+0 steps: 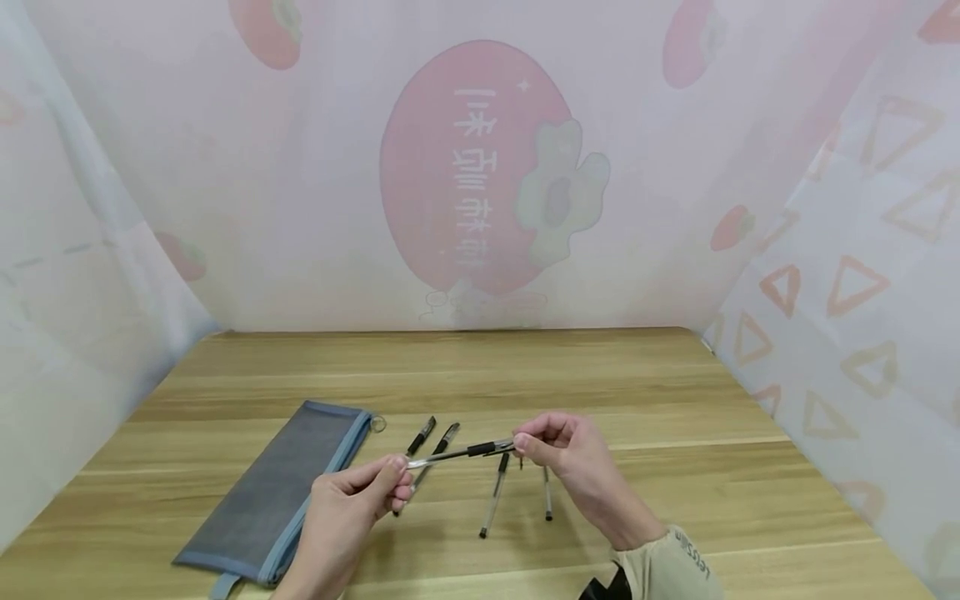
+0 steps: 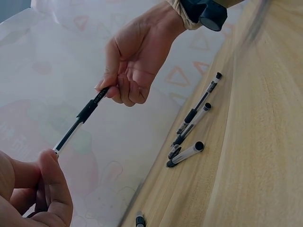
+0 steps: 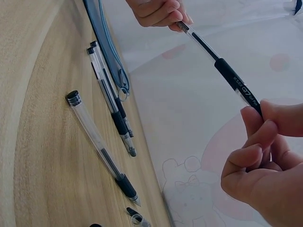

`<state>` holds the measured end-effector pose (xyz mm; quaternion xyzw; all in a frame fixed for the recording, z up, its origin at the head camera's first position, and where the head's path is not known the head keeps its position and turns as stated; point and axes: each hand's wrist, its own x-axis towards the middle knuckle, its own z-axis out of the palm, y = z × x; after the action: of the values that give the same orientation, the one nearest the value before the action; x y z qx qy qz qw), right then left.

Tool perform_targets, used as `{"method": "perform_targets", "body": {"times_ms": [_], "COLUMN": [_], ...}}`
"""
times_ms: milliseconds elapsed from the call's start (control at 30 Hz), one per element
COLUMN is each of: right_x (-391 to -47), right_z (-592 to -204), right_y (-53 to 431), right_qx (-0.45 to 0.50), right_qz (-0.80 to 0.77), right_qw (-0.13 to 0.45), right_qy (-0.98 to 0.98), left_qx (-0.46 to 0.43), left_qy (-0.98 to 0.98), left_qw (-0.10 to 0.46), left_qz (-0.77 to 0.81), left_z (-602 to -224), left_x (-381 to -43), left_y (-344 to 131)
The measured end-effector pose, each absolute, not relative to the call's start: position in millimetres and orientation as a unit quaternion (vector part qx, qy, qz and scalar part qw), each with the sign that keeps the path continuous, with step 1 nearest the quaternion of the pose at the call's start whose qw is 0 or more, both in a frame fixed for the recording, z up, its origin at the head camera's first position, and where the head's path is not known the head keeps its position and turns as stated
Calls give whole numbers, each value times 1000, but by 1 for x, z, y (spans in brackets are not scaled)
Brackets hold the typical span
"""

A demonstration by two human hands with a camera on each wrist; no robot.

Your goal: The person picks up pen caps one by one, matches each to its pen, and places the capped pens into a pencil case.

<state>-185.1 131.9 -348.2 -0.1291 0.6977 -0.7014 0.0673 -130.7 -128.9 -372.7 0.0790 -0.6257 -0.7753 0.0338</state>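
- By the right hand [image 1: 573, 467], the capped end of a black gel pen [image 3: 227, 73] is pinched between thumb and fingertips, with the other fingers curled in.
- By the left hand [image 1: 356, 500], the clear tail end is pinched; both grips are closed just to the pen's thickness.
- The pen is held in the air above the tabletop [image 1: 720, 500], slightly tilted, its right end higher in the head view.
- The black clip [image 3: 249, 97] lies along the rubber grip; whether the cap is fully seated cannot be told.
- For good handling, it is judged, both ends should be kept in one straight line, the tail held firmly, and any force applied along the barrel, without bending or pressing sideways on the clip.
- Below, an uncapped pen [image 3: 110, 161] is seen lying, its bare tip best kept away from the fingers.
- Nearer the right hand, another pen [image 1: 548, 496] is partly hidden.
- Beyond the left hand, two capped pens [image 1: 444, 442] are laid side by side.
- Farther left, a grey mesh pouch [image 1: 255, 492] with blue edging lies flat, a ring [image 1: 378, 423] at its far corner.
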Motion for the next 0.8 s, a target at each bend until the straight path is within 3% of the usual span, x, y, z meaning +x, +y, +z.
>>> {"method": "perform_targets", "body": {"times_ms": [800], "right_x": [-185], "right_z": [-347], "right_y": [135], "right_qx": [-134], "right_qz": [-698], "right_qw": [76], "right_qy": [700], "left_qx": [91], "left_qy": [-616], "left_qw": [31], "left_qz": [-782], "left_z": [-372], "left_x": [-132], "left_y": [-126]}}
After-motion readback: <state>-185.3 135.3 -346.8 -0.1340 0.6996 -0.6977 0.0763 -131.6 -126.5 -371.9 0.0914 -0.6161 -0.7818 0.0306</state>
